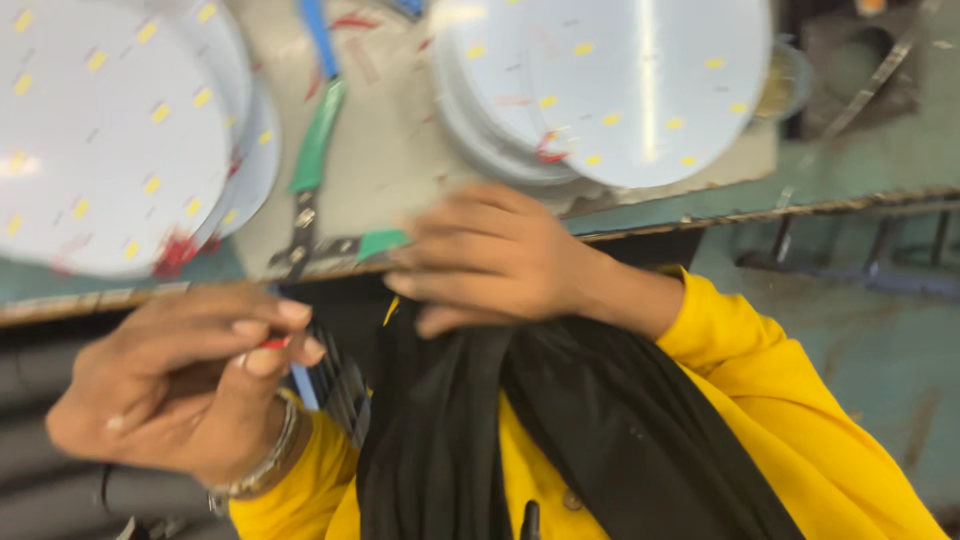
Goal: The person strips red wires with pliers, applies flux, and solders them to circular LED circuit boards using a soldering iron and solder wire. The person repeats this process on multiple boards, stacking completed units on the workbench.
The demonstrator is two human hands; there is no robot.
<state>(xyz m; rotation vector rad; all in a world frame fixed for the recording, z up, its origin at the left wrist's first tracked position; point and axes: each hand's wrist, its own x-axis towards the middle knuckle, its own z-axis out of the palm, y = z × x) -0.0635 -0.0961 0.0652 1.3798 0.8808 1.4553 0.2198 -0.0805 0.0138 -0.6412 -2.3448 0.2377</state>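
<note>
Left hand (175, 385) pinches red wire (275, 343); right hand (490, 260) on black scarf (600, 420).

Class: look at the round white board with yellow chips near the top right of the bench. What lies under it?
Under the top right board, rims of more white discs show at its left edge, stacked on the bench mat. How many there are, and what is beneath its middle, is covered.

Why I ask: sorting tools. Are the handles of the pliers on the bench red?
No, the pliers on the bench have green handles.
</note>
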